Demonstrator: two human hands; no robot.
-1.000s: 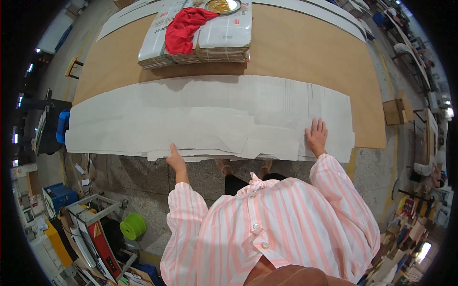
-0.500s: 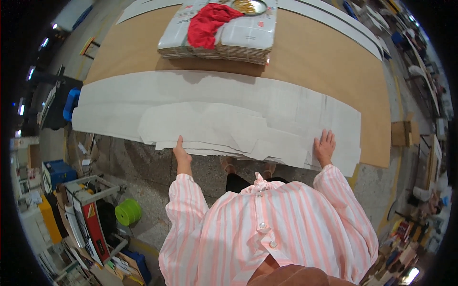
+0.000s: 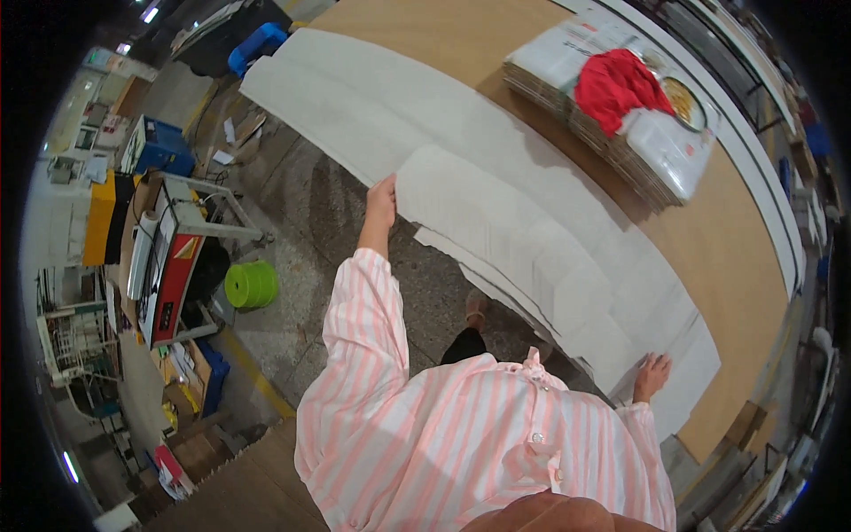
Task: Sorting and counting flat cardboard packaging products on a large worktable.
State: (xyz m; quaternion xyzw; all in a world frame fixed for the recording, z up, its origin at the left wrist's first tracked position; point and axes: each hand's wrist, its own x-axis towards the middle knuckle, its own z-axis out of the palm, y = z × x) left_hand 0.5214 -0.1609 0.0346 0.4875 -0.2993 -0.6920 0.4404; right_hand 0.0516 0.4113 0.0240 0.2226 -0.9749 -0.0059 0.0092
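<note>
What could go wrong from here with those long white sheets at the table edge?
The white sheets overhang the table edge, held only by the left hand and right hand; the unsupported middle might sag or crease. The layers look staggered, so one could slide off toward the floor.

Long white cardboard sheets (image 3: 532,239) lie flat in an overlapping stack along the near edge of a brown table, running from upper left to lower right. The top sheet is shorter, with creased panels and stepped edges overhanging the table's rim.
</note>
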